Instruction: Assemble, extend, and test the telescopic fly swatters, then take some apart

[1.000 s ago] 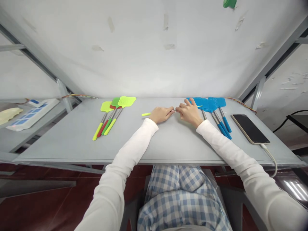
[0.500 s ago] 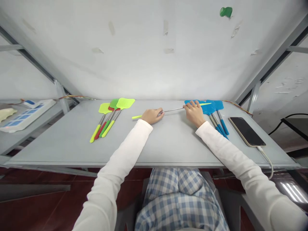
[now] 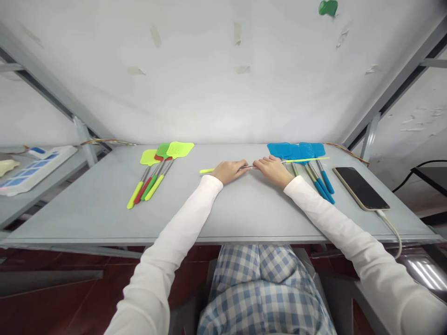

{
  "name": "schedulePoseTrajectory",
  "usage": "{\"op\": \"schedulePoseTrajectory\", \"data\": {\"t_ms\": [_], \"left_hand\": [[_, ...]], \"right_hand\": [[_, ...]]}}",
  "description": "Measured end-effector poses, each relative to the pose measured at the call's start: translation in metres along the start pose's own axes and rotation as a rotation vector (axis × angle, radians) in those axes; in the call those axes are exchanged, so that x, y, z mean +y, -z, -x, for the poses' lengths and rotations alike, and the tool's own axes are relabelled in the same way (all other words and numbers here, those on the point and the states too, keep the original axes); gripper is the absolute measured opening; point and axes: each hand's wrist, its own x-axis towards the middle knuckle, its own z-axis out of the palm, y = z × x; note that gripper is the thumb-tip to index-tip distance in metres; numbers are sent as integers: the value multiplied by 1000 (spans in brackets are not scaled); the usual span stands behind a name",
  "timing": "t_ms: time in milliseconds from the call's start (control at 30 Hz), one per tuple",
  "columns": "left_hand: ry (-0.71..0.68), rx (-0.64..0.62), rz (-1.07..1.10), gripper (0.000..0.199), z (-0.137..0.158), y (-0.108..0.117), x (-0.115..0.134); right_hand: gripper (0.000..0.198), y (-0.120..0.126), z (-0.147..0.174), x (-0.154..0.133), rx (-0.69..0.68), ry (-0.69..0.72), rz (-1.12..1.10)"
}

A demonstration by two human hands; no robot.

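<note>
Both hands grip one yellow-green fly swatter [image 3: 310, 160], held level above the table with its flat head seen edge-on at the right. My left hand [image 3: 230, 172] is closed around the swatter near its handle, whose yellow end sticks out to the left. My right hand [image 3: 273, 170] is closed on the metal rod, close beside the left hand, and the head extends past it over the blue fly swatters [image 3: 300, 151]. On the left lie several fly swatters in yellow-green, green and red, such as the yellow-green one [image 3: 180, 149] with its head overlapping the others.
A smartphone [image 3: 361, 188] with a white charging cable [image 3: 391, 225] lies at the table's right. The grey table [image 3: 104, 218] meets a white wall [image 3: 202, 102] at the back. Off to the left a power strip [image 3: 38, 170] rests on another surface.
My right hand has slid left along the metal rod to my left hand, away from the swatter's head. The left hand has shifted slightly right.
</note>
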Motion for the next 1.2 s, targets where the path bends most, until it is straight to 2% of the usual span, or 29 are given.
{"op": "schedulePoseTrajectory", "data": {"t_ms": [167, 267, 533, 667, 833, 933, 1200], "left_hand": [[18, -83, 4, 36, -6, 2, 0], [19, -86, -4, 37, -8, 4, 1], [15, 64, -40, 40, -10, 3, 0], [-2, 119, -48, 42, -10, 1, -9], [106, 187, -56, 50, 1, 5, -28], [120, 219, 8, 51, 4, 5, -32], [136, 95, 132, 39, 3, 1, -28]], "right_hand": [[23, -8, -3, 7, 0, -42, -61], [22, -7, -3, 12, 0, -56, -73], [23, 2, -5, 22, 43, -54, -46], [26, 2, -5, 28, 59, -40, -21], [28, 2, 6, 50, 129, -136, 34], [29, 3, 12, 58, 156, -174, 38], [30, -3, 11, 53, 128, -102, 66]]}}
